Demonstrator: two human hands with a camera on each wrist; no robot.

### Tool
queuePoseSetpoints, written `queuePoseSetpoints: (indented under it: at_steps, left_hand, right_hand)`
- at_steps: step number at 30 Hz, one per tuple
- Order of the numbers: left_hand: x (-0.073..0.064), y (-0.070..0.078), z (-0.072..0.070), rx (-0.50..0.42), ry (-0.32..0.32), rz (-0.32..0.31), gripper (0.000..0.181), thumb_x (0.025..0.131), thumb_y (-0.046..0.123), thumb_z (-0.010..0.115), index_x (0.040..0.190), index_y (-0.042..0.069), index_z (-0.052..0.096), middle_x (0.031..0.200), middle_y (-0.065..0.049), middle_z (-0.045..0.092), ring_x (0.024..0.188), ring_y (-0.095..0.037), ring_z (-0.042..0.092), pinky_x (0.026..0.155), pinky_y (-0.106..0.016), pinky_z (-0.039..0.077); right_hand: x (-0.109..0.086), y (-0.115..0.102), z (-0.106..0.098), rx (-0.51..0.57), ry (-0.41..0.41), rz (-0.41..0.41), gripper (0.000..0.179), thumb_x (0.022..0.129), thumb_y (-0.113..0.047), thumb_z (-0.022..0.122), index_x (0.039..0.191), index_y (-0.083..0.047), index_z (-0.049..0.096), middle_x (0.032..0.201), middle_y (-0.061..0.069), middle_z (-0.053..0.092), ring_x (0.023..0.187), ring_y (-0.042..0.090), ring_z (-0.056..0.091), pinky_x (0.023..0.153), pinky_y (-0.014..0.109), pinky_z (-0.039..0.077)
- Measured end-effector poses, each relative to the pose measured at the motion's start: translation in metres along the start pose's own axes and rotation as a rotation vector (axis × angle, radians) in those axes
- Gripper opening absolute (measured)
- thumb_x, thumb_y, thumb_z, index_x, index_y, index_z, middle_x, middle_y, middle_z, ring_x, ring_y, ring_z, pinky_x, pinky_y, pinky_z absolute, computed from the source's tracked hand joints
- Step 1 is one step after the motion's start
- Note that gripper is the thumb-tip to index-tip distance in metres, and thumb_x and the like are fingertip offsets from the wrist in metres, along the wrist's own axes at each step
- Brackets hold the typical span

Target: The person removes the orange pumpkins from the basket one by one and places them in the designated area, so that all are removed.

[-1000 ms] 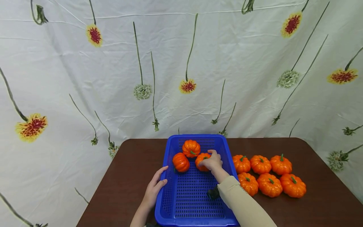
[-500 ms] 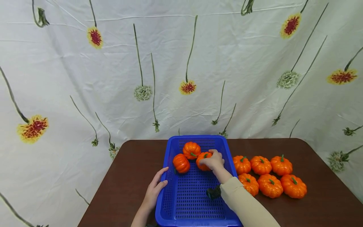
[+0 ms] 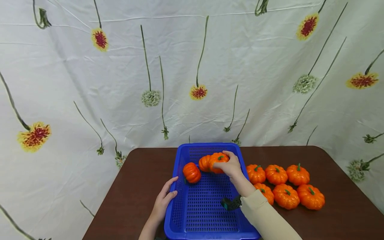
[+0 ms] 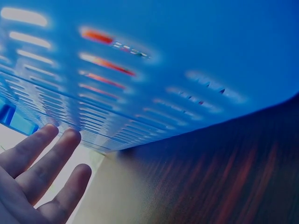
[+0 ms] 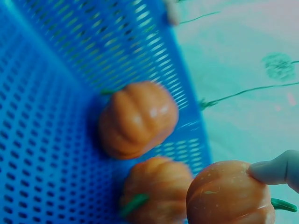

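Observation:
My right hand [image 3: 230, 164] holds a small orange pumpkin [image 3: 219, 162] with a green stem over the far right part of a blue perforated basket [image 3: 195, 230]. The thumb lies on its side in the right wrist view, where the held pumpkin [image 5: 229, 196] appears close to the camera. A second pumpkin [image 3: 204, 164] is partly hidden behind it, and a third pumpkin [image 3: 192, 172] lies by the basket's left wall. At the left rim my left hand [image 3: 163, 200] rests its fingertips. Straight fingers [image 4: 60, 151] of that hand lie against the outer wall in the left wrist view.
Several more pumpkins [image 3: 285, 196] stand in two rows on the brown table [image 3: 339, 220], right of the basket. Behind the table hangs a white cloth [image 3: 264, 66] printed with flowers. A black wrist strap [image 3: 231, 203] shows at the right wrist, over the basket.
My right hand has moved slightly away and right with its pumpkin. The pumpkin at the back has shifted nearer and right, now partly covered. The left hand has stayed at the rim.

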State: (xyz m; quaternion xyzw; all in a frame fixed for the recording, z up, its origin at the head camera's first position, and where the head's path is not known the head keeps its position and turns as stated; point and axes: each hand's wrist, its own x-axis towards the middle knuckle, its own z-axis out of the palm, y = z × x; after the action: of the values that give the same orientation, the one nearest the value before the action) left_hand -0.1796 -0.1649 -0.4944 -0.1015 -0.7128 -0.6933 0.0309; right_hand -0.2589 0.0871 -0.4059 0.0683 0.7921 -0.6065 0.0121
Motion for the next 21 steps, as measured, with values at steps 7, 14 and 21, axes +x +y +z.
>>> queuePoseSetpoints:
  at_steps: [7,14,21]
  left_hand:
    - [0.0,0.0,0.0,0.018,0.002,0.0,0.043,0.095,0.009,0.046,0.138,0.008,0.043,0.134,-0.022,0.045,0.103,-0.037,0.053,0.077,-0.037,0.051]
    - [0.0,0.0,0.0,0.024,0.002,0.003,0.043,0.095,0.009,0.046,0.137,0.008,0.043,0.134,-0.022,0.045,0.103,-0.037,0.053,0.077,-0.036,0.05]
    - [0.0,0.0,0.0,0.021,0.003,0.004,0.043,0.094,0.008,0.046,0.137,0.008,0.043,0.135,-0.022,0.045,0.104,-0.036,0.052,0.078,-0.037,0.05]
  right_hand:
    - [-0.014,-0.015,-0.013,0.125,-0.062,-0.049,0.075,0.072,0.001,0.073,0.139,-0.001,0.039,0.133,0.021,0.041,0.111,0.035,0.046,0.091,0.046,0.043]
    - [-0.028,-0.026,-0.027,0.116,-0.075,-0.096,0.073,0.072,-0.002,0.074,0.137,-0.005,0.042,0.133,0.019,0.042,0.109,0.034,0.047,0.09,0.044,0.044]
    - [-0.039,-0.032,-0.043,0.136,-0.107,-0.131,0.072,0.074,-0.002,0.073,0.138,-0.007,0.04,0.133,0.017,0.041,0.11,0.032,0.046,0.091,0.041,0.043]
